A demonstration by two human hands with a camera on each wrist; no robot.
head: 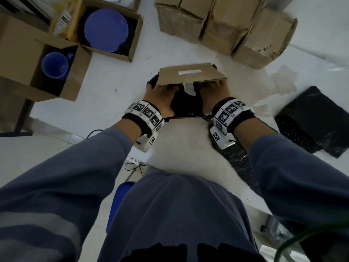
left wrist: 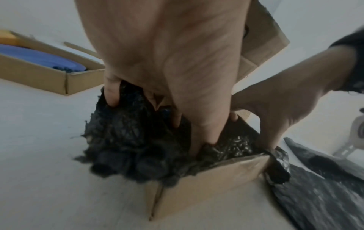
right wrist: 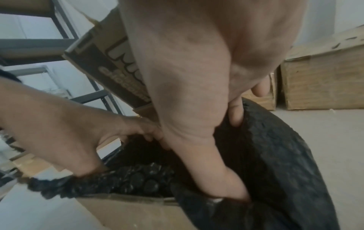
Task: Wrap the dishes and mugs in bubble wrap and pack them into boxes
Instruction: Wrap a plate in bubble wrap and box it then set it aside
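A small open cardboard box (head: 192, 74) (left wrist: 206, 183) stands at the middle of the white table, its far flap raised. A bundle in black bubble wrap (head: 184, 104) (left wrist: 128, 140) (right wrist: 275, 155) fills the box and bulges over its rim; what it wraps is hidden. My left hand (head: 160, 91) (left wrist: 157, 121) grips the left side of the bundle, thumb down inside the box. My right hand (head: 213, 91) (right wrist: 236, 155) grips the right side, thumb tucked between wrap and box wall.
At the back left, a blue plate (head: 105, 29) lies in one open box and a blue mug (head: 54, 65) stands in another. Closed worn boxes (head: 226, 29) line the back. Black bubble wrap sheets (head: 309, 120) lie at the right, one strip (head: 238, 161) trailing under my right wrist.
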